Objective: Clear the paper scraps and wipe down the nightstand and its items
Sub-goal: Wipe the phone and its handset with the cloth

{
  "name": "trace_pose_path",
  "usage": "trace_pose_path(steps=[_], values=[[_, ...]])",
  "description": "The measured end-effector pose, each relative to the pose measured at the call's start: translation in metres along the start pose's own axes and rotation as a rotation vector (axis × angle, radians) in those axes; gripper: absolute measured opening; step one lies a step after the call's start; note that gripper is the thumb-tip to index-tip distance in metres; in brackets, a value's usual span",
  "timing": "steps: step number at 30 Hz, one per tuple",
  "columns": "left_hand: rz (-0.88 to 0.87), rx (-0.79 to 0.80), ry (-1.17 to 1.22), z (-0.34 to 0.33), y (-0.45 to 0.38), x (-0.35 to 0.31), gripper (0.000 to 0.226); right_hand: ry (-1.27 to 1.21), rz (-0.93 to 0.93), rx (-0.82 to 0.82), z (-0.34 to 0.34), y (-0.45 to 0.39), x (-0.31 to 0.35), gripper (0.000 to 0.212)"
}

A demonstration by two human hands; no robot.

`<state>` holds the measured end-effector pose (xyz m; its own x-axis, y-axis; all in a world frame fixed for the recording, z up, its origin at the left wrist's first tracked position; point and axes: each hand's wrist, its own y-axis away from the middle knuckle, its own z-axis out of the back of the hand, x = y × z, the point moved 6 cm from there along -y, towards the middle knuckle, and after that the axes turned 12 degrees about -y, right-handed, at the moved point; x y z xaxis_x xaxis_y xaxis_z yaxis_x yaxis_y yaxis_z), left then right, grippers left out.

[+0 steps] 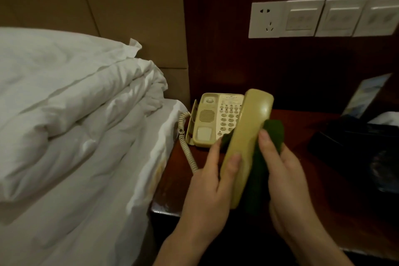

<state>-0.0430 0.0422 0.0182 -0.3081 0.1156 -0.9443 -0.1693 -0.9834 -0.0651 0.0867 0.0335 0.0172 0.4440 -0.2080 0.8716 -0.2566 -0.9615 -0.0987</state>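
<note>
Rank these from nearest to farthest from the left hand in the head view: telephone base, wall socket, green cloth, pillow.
From the left hand:
1. Green cloth, just right of it, against the handset.
2. Telephone base, just beyond it on the nightstand.
3. Pillow, far left on the bed.
4. Wall socket, high on the wall panel.

Left hand (pixel 208 183) raised from lower frame, fingers curled round telephone handset (pixel 248 142); right hand (pixel 285 181) beside it, green cloth (pixel 273 134) pinched against handset, both forearms angled inward
</note>
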Motion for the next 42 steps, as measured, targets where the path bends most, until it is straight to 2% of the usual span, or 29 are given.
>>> trace_pose_path(steps=[2, 5, 7, 9, 10, 12, 15, 17, 20, 22, 25, 28, 32, 34, 36, 38, 42], values=[[-0.014, -0.070, 0.002, 0.003, -0.008, 0.014, 0.056, 0.081, -0.026, 0.119, -0.009, 0.005, -0.004, 0.034], [0.016, -0.153, 0.054, 0.010, -0.016, 0.034, 0.073, 0.116, -0.033, 0.217, -0.018, 0.010, -0.002, 0.034], [0.031, -0.161, 0.086, 0.013, -0.019, 0.037, 0.064, 0.070, 0.040, 0.112, -0.011, 0.008, 0.009, 0.031], [0.060, -0.112, 0.165, 0.012, -0.022, 0.041, 0.045, 0.071, 0.187, -0.019, -0.001, 0.008, 0.024, 0.028], [0.068, -0.069, 0.214, 0.008, -0.023, 0.041, 0.039, 0.105, 0.260, -0.016, -0.002, 0.009, 0.029, 0.027], [0.102, -0.006, 0.287, 0.001, -0.020, 0.040, 0.040, 0.316, 0.326, 0.088, -0.013, 0.012, 0.027, 0.031], [0.056, 0.000, 0.267, -0.009, -0.015, 0.030, 0.051, 0.930, 0.441, 0.192, -0.025, 0.014, -0.002, 0.051], [-0.020, -0.043, 0.242, -0.011, -0.012, 0.025, 0.049, 1.029, 0.461, 0.199, -0.028, 0.013, -0.013, 0.055], [-0.125, -0.046, 0.225, -0.018, -0.008, 0.028, 0.057, 0.997, 0.457, 0.183, -0.024, 0.004, -0.011, 0.054], [-0.177, 0.010, 0.175, -0.028, -0.004, 0.027, 0.066, 0.906, 0.466, 0.060, -0.009, -0.009, 0.003, 0.051], [-0.231, 0.024, 0.145, -0.035, 0.000, 0.022, 0.062, 0.734, 0.442, -0.067, 0.010, -0.020, 0.016, 0.053], [-0.231, -0.040, 0.150, -0.030, -0.005, 0.027, 0.058, 0.787, 0.457, 0.003, 0.002, -0.004, 0.000, 0.056], [-0.208, -0.175, 0.162, -0.014, -0.010, 0.035, 0.076, 0.922, 0.500, 0.187, -0.017, 0.022, -0.025, 0.055], [-0.249, -0.164, 0.125, -0.015, -0.008, 0.033, 0.076, 0.861, 0.495, 0.148, -0.015, 0.013, -0.017, 0.053], [-0.288, -0.120, 0.098, -0.019, -0.004, 0.024, 0.063, 0.745, 0.481, 0.063, -0.009, -0.004, -0.002, 0.054], [-0.287, -0.085, 0.117, -0.021, -0.003, 0.021, 0.063, 0.688, 0.469, 0.001, -0.007, -0.016, 0.008, 0.054], [-0.267, -0.113, 0.099, -0.013, -0.007, 0.033, 0.073, 0.748, 0.484, 0.050, -0.012, 0.002, -0.007, 0.055]])
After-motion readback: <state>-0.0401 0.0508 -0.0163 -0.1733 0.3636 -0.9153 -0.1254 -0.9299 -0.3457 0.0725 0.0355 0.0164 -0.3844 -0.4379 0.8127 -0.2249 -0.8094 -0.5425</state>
